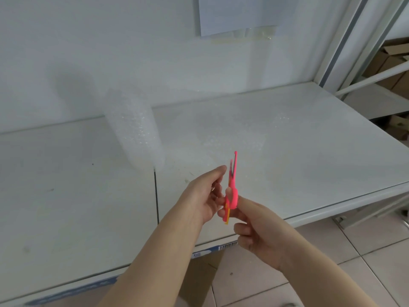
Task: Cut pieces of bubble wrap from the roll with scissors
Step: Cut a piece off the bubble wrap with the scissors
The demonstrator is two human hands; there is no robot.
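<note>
While the roll is waiting, both hands are readying the scissors

As nothing is yet lying between the blades, the person is holding the pink scissors upright at lower centre of the frame, with the tips pointing up and away, well short of the bubble wrap. The right hand is curling its fingers round the lower handle, seemingly settling into a cutting grip. The left hand is steadying the handles from the left with bent fingers, and its thumb is sticking out straight beside the blades. Whether a finger is passing through the loop, I cannot tell.

The roll is lying on the white table left of centre. A loose sheet is trailing from it to the right across the tabletop, probably pulled out flat for cutting. The path from scissors to sheet is looking open.

A paper is hanging on the wall at the top. Cardboard boxes are sitting behind a shelf frame at upper right.
</note>
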